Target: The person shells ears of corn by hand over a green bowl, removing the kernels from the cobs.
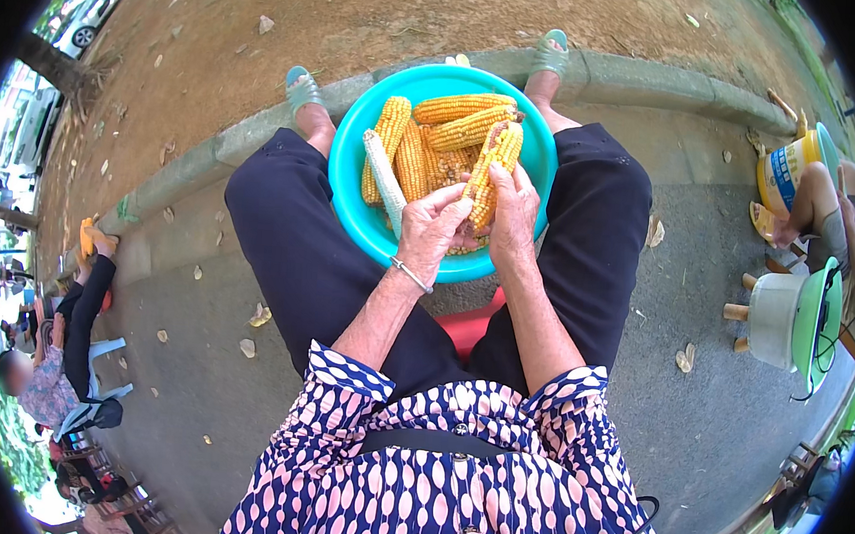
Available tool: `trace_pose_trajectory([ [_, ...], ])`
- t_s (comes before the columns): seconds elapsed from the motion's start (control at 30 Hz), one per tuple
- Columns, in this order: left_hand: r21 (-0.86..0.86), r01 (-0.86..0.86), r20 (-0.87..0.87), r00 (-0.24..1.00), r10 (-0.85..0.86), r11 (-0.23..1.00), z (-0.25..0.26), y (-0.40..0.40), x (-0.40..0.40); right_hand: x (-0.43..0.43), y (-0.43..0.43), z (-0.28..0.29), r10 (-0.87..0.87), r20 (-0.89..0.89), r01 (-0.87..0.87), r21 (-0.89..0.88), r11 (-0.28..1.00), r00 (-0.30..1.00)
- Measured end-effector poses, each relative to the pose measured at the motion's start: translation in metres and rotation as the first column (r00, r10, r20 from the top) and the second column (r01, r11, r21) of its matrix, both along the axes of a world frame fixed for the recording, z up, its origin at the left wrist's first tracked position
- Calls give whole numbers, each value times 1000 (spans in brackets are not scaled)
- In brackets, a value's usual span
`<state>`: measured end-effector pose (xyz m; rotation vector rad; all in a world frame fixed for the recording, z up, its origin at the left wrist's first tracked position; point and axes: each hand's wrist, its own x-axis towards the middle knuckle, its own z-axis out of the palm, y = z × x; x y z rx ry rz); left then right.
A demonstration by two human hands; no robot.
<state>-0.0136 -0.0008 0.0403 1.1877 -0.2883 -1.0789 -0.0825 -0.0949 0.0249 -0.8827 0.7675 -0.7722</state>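
A turquoise plastic basin [342, 221] sits between my knees. My left hand [434, 220] and my right hand [513, 213] both grip one ear of dried yellow corn [499, 154], tilted over the basin's near right part. Some of its kernels are gone, baring a reddish strip near the upper end. Several whole ears [466, 109] lie farther back in the basin. A stripped white cob [384, 176] leans at the left, close to my left hand. Loose kernels [465, 251] show beneath my hands; the fingertips under the ear are partly hidden.
A concrete kerb [637, 78] runs beyond the basin, with bare soil [414, 9] past it. On the right are a yellow-and-blue bucket [778, 178], a metal pot [771, 317] and a seated person's legs [817, 195]. Another person [53, 391] sits at left on a light-blue chair [103, 348].
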Motion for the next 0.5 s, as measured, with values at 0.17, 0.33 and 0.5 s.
trace_pose_trajectory([
  [0.17,-25,27,138,990,-23,999,-3,-3,1,5,3,2,-67,40,66,22,998,997],
  [0.33,66,166,392,903,-179,984,2,-3,8,3,0,0,-44,-1,44,4,999,999],
  [0.5,96,146,464,869,-174,985,-1,-3,4,5,0,-12,-76,-102,69,-68,995,992],
])
